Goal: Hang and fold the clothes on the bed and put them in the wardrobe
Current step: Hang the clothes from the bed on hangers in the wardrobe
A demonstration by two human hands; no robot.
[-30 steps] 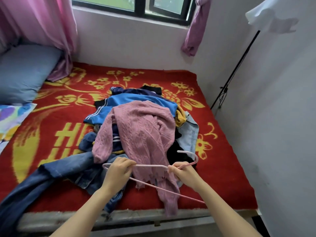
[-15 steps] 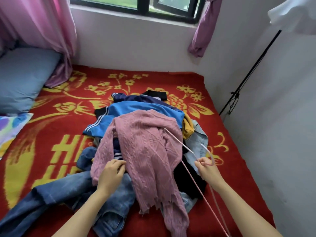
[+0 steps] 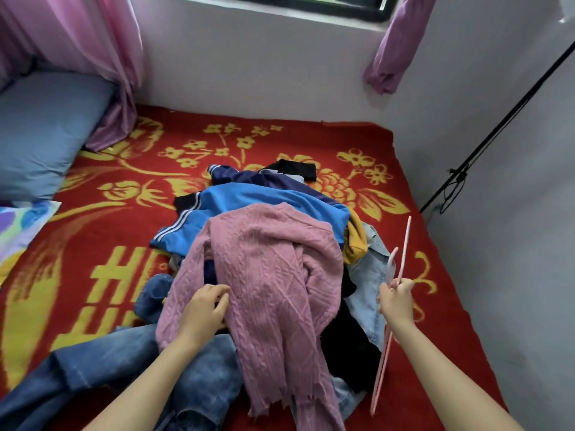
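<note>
A pink knit sweater (image 3: 273,275) lies on top of a pile of clothes on the red and yellow bed cover (image 3: 102,231). Under it are a blue striped jacket (image 3: 249,200), a dark blue garment (image 3: 249,178), a yellow garment (image 3: 354,244) and a light denim piece (image 3: 370,281). Blue jeans (image 3: 102,377) spread at the near left. My left hand (image 3: 205,312) rests on the sweater's left sleeve with fingers curled against the knit. My right hand (image 3: 396,301) grips a thin pink hanger (image 3: 404,247) to the right of the pile.
A grey-blue pillow (image 3: 40,135) lies at the far left under a pink curtain (image 3: 93,42). A patterned cloth (image 3: 18,225) sits at the left edge. The white wall (image 3: 497,244) and a black stand pole (image 3: 485,135) close the right side.
My left hand let go of the hanger and moved onto the sweater's sleeve. My right hand swung the hanger out to the right of the pile. The camera came closer to the bed.
</note>
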